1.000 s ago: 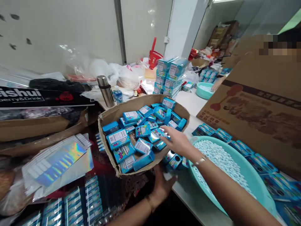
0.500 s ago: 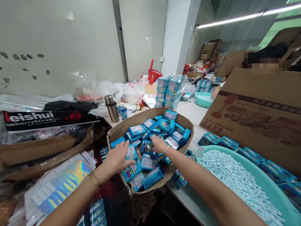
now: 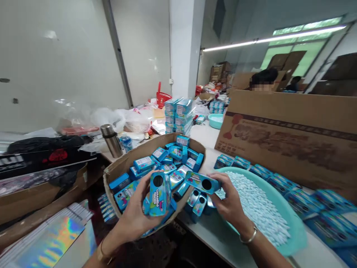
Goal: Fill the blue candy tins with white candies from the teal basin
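Observation:
My left hand (image 3: 134,217) is closed around a blue candy box (image 3: 159,197) with a dark round window, held upright over the near side of a cardboard carton (image 3: 118,166). My right hand (image 3: 231,204) grips the end of a second blue candy box (image 3: 196,181), tilted sideways between the carton and a turquoise basin (image 3: 297,234). Many more blue boxes (image 3: 143,163) lie jumbled in the carton. Pale blue candies (image 3: 256,201) fill the basin. A few small boxes (image 3: 198,206) stand on the table just below my right hand's box.
Rows of blue boxes (image 3: 302,203) line the table beyond the basin, before a large cardboard sheet (image 3: 279,126). Wrapped box stacks (image 3: 178,113), a steel thermos (image 3: 111,140) and a blue can (image 3: 126,143) stand behind the carton. A person (image 3: 264,78) is behind the cardboard.
Both hands have come up from the carton, each now holding a blue candy box. My right hand has moved right, toward the basin. The view has turned right.

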`<state>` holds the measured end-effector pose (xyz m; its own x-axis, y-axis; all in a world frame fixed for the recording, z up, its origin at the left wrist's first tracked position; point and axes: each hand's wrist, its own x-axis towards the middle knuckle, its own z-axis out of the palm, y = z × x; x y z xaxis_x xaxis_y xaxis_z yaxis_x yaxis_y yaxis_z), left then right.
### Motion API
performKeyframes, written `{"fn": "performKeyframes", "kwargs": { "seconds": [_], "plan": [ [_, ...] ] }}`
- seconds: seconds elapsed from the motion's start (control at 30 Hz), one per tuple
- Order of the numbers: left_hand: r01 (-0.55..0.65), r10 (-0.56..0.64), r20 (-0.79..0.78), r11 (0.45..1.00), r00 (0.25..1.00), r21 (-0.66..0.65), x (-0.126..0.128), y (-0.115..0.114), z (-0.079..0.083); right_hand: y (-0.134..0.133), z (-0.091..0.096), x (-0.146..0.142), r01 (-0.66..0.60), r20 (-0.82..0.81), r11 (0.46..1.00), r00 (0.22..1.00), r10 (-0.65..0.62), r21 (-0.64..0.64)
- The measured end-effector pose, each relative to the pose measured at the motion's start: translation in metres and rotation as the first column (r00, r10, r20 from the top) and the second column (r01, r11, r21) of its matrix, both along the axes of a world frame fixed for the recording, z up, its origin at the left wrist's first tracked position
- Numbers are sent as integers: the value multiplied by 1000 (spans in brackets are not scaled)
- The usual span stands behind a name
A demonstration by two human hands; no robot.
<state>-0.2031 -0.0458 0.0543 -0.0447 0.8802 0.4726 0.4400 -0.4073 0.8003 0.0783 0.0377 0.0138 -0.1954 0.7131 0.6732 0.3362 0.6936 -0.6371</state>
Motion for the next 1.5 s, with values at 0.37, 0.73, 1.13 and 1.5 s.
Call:
{"fn": "performKeyframes", "kwargs": {
  "seconds": [0.37, 0.73, 1.13, 1.5],
  "plan": [
    [316, -125, 573, 917, 810, -246, 194, 22, -77, -88, -44, 64, 354, -372, 827, 765, -525, -437],
    [614, 10, 868, 703, 496, -359, 235, 22, -110, -103, -59, 95, 43, -382, 803, 863, -330, -595],
    [180, 47, 460, 882, 887, -436, 216, 80, -62, -52, -46, 88, 71, -61, 902, 992, -107, -425],
    [40, -385, -819, 912, 426, -408, 273, 139, -26, 122, -70, 150, 230, -8, 860, 965, -262, -456]
  ]
}}
